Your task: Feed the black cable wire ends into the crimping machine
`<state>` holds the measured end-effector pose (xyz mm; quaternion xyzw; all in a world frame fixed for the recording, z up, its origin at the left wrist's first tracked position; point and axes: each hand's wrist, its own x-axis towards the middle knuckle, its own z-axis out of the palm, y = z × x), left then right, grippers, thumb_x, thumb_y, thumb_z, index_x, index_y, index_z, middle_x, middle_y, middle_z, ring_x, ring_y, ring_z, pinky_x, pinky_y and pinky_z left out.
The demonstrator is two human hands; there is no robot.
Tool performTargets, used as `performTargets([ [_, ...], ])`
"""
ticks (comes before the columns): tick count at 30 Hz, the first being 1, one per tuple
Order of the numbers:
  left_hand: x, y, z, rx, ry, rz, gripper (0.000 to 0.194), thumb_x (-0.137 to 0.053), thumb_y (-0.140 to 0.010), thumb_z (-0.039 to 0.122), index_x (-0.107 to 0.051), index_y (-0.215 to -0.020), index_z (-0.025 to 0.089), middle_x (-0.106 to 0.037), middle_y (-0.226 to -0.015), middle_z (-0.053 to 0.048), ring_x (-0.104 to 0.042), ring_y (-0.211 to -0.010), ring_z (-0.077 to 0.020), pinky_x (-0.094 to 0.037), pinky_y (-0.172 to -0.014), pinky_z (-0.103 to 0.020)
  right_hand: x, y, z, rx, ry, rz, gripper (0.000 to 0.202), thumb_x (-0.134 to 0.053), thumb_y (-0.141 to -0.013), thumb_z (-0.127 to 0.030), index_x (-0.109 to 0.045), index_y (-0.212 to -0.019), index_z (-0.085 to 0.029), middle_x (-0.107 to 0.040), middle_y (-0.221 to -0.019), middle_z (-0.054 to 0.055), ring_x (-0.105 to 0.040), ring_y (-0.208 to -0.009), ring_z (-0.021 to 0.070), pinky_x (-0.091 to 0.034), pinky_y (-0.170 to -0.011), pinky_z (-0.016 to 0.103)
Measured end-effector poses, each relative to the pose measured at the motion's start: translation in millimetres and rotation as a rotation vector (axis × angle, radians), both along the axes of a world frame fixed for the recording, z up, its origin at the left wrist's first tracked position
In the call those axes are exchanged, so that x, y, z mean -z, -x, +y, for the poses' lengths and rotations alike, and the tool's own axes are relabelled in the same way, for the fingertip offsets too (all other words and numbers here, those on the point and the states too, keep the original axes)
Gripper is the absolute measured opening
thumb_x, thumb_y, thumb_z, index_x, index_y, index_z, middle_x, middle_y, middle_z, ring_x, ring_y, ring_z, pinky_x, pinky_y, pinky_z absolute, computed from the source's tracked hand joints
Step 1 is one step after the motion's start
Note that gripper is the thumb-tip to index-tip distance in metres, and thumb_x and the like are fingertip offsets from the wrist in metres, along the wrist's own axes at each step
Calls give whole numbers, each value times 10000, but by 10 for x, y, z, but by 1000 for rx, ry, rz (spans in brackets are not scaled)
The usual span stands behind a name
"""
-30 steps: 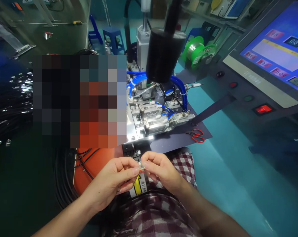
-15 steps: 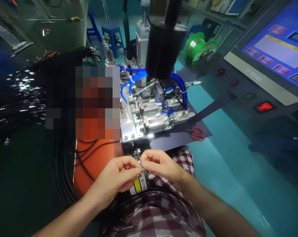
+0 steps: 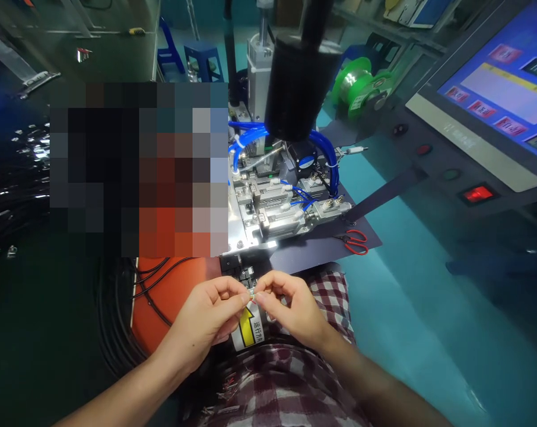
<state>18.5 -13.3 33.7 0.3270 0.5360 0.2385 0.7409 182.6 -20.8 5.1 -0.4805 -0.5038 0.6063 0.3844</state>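
Note:
Thin coloured wires (image 3: 252, 296), greenish and red, show in the small gap between my fingertips. My left hand (image 3: 212, 311) pinches them between thumb and index finger. From the other side, my right hand (image 3: 292, 305) pinches the same wires, its fingertips almost touching the left ones. Most of the wires are hidden by the fingers. Just below lies a white label with a yellow arrow (image 3: 247, 327). Directly beyond the fingertips is a small black and metal fixture (image 3: 245, 273) at the machine's front.
A metal machine (image 3: 279, 219) with blue air tubes stands ahead. Red-handled scissors (image 3: 355, 241) lie on its dark base plate. Black cables (image 3: 117, 314) are bundled at left beside an orange surface (image 3: 174, 290). A green wire spool (image 3: 352, 86) and a control screen (image 3: 499, 83) are at right.
Both hands have risen slightly, away from my body. The fingertips still meet on the wires, and more of the yellow arrow is uncovered.

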Motion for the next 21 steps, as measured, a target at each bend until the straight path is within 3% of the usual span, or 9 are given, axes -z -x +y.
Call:
performTargets([
  [4, 10, 6, -10, 0, -8, 16, 209, -643, -771, 341, -553, -704, 164, -340, -430, 103, -202, -376, -28, -116, -368, -168, -1, 57, -49, 102, -71, -99, 62, -617, -791, -204, -612, -746, -162, -541, -609, -33, -477, -551, 94, -365, -519, 218],
  [12, 19, -6, -39, -25, -42, 10, 211, -628, -791, 358, -543, -740, 172, -312, -411, 111, -187, -385, -35, -125, -376, -170, -29, 103, -58, 129, 123, 59, 103, -643, -739, -240, -589, -712, -156, -510, -576, -43, -452, -505, 89, -358, -480, 216],
  [21, 79, -4, -58, -15, -93, 25, 213, -617, -803, 359, -544, -748, 167, -308, -443, 107, -210, -395, -34, -148, -383, -171, -43, 141, -38, 158, 182, 103, 120, -641, -698, -251, -565, -670, -162, -486, -545, -47, -428, -484, 89, -336, -470, 223],
])
